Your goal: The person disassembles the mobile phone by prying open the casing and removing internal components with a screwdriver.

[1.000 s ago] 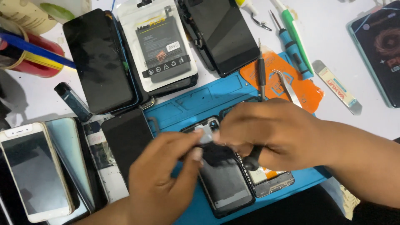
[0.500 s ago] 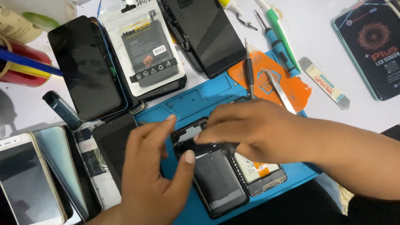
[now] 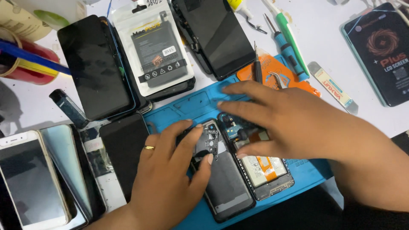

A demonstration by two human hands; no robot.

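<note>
Since the earlier frames both hands have spread apart, uncovering the two halves of the dismantled phone on the blue mat (image 3: pixel 187 106). The left hand (image 3: pixel 170 170) lies flat with loose fingers on the black back cover (image 3: pixel 226 183), gripping nothing I can make out. The right hand (image 3: pixel 289 123) spreads over the opened phone body (image 3: pixel 266 170), thumb tucked under; whether it pinches a part I cannot tell. Pressure there could strain the exposed board or orange flex, and a sideways sweep might knock the tweezers (image 3: pixel 279 80) and screwdriver (image 3: pixel 258 68) just beyond its fingertips.
</note>
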